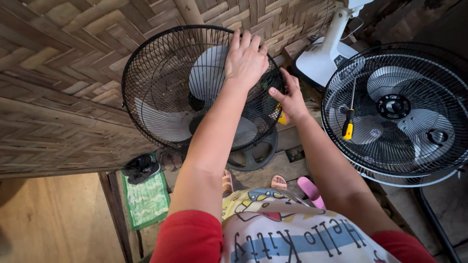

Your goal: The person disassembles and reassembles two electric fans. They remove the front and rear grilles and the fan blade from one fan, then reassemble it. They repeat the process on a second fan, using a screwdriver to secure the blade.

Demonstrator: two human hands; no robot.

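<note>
Nearest, a green patterned mat [145, 199] and pink slippers [311, 191] lie on the floor. Above them, the black wire-guarded fan [165, 92] leans by the woven bamboo wall [53, 78]. The left hand [246, 61] lies flat, fingers spread, on its upper right rim; steady pressure there seems wise. The right hand [291, 100] pinches the rim's right edge, closed around a small yellow object [282, 118]. Room is tight: a second black-grilled fan [397, 112], carrying a yellow-handled screwdriver [348, 122], crowds the right.
</note>
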